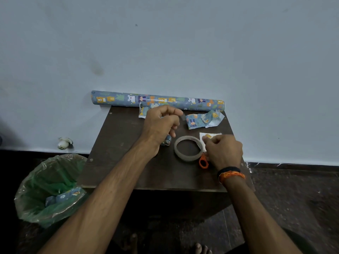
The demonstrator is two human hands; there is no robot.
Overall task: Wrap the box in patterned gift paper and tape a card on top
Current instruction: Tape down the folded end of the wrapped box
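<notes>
Tape strip (183, 117) pinched in left hand (161, 123) grip, right hand (222, 150) grip clamped on orange scissors (203, 162), beside tape roll (189, 148)

Wrapped box (167, 141) mostly behind left hand (159, 125); scissors (204, 162) half under right hand (223, 151)

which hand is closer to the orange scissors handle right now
Right. The right hand sits directly against the orange scissors handle, partly covering the scissors. The left hand is up and away on the far side of the tape roll.
</notes>
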